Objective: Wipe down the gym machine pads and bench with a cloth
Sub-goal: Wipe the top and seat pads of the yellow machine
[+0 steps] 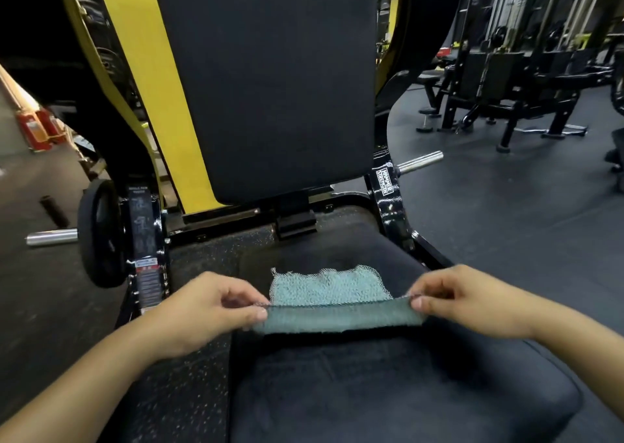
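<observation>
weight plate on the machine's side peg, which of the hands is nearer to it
Left. The left hand pinches the green cloth's left corner, just right of and below the weight plate. The right hand pinches the opposite corner, farther away across the seat pad.

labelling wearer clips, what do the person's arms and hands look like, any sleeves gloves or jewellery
Both arms are bare up to the frame edge, with no sleeves showing. The left hand and right hand are ungloved, and no rings, watch or wristbands are visible. The fingernails look short and unpainted.
</observation>
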The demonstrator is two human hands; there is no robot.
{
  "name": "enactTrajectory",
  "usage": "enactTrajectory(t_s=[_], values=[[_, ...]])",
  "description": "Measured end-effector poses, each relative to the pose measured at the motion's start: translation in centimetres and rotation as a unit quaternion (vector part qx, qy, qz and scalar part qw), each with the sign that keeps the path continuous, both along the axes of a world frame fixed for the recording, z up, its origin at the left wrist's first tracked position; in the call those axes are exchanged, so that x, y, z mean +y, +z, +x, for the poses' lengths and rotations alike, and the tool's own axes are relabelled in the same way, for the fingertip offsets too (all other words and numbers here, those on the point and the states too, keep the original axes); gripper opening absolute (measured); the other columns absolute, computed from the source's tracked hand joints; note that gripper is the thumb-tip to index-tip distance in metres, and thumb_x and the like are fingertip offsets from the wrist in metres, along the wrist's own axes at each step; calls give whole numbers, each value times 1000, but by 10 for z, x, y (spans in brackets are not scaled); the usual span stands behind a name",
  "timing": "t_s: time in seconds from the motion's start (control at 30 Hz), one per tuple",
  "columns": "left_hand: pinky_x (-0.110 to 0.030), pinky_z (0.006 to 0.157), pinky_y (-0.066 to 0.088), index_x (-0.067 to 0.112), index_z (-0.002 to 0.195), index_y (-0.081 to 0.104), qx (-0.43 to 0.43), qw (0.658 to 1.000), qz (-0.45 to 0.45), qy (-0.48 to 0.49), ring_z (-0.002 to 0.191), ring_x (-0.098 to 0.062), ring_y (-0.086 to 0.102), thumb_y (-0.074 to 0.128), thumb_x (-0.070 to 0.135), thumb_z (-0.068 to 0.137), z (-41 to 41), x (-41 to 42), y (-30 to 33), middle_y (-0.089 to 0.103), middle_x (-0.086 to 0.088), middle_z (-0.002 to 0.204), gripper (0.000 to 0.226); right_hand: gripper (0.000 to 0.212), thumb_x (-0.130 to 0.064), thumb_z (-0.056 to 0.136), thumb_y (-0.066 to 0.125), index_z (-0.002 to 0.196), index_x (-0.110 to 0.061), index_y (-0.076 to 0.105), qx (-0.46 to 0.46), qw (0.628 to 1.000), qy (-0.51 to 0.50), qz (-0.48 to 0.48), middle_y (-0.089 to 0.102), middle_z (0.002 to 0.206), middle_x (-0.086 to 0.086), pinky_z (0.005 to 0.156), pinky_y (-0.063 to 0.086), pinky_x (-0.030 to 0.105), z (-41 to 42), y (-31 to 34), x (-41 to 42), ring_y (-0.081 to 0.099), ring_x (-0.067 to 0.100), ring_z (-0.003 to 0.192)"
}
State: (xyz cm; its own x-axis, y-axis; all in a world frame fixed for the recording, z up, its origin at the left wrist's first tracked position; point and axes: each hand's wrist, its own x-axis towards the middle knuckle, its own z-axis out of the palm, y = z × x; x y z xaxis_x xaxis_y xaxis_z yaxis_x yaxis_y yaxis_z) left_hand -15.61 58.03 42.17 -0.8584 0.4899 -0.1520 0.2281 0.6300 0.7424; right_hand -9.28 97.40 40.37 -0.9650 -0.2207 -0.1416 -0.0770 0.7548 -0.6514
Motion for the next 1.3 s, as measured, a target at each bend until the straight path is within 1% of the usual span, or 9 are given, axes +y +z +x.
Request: enactTrajectory(t_s=[0.17, 0.37, 0.57, 0.67, 0.8, 0.9, 1.07, 1.17, 1.3], values=[[-26, 77, 56, 33, 93, 80, 54, 998, -6, 42, 71, -5, 69, 77, 37, 89, -13, 11, -10, 77, 5, 79, 6, 7, -33, 97, 68, 98, -34, 75, 25, 999, -26, -22, 76, 87, -6, 87, 55, 38, -14, -9, -4, 67, 7, 80], [-28, 83, 52, 41, 91, 75, 142, 976, -114, 116, 96, -3, 66, 71, 45, 92, -70, 36, -41, 72, 21, 91, 6, 8, -39, 93, 70, 91, -31, 72, 101, 984, -130, 61, 70, 81, -10, 74, 52, 26, -66, -16, -25, 67, 10, 81], [-40, 108, 44, 31, 138, 60, 122, 967, -206, 86, 131, -19, 46, 60, 65, 90, -82, 43, -61, 53, 7, 132, 59, 28, -43, 87, 74, 111, -33, 63, 110, 972, -176, 114, 60, 96, -14, 81, 45, 26, -75, -31, -30, 59, 8, 89], [-41, 106, 43, 36, 123, 64, 113, 966, -223, 59, 128, -19, 41, 63, 61, 90, -80, 47, -56, 51, 8, 122, 42, 22, -41, 88, 73, 107, -32, 66, 111, 971, -193, 91, 63, 93, -14, 78, 43, 24, -70, -30, -28, 60, 2, 86], [-37, 88, 52, 36, 99, 61, 113, 966, -229, 46, 104, -15, 58, 67, 53, 89, -77, 47, -41, 59, 11, 104, 21, 10, -38, 89, 70, 98, -32, 70, 130, 969, -193, 79, 66, 92, -16, 76, 45, 22, -62, -26, -24, 61, 0, 88], [-31, 65, 53, 31, 92, 64, 93, 979, -166, 68, 82, -14, 67, 71, 41, 87, -71, 54, -18, 69, 7, 89, 13, 4, -36, 90, 68, 93, -34, 70, 145, 969, -186, 80, 66, 94, -15, 77, 46, 22, -55, -21, -23, 61, 1, 89], [-31, 54, 60, 10, 96, 70, -58, 992, -17, 114, 66, -21, 75, 75, 18, 88, -57, 101, 15, 77, -9, 83, 12, 9, -33, 92, 66, 101, -33, 69, 132, 973, -181, 59, 68, 92, -16, 72, 43, 15, -45, -16, -22, 61, -2, 85], [-33, 60, 62, 1, 105, 69, -152, 982, 64, 97, 63, -22, 74, 76, 16, 90, -50, 139, 21, 76, -16, 89, 23, 15, -32, 92, 65, 106, -33, 68, 124, 973, -189, 52, 67, 93, -16, 76, 44, 19, -43, -17, -21, 60, -2, 85], [-39, 70, 64, 7, 129, 53, -247, 953, 160, 71, 83, -29, 78, 66, 32, 100, -45, 167, 13, 69, -22, 115, 40, 17, -25, 91, 63, 105, -31, 69, 125, 969, -207, 50, 67, 90, -16, 70, 38, 12, -43, -21, -16, 61, 2, 85]])
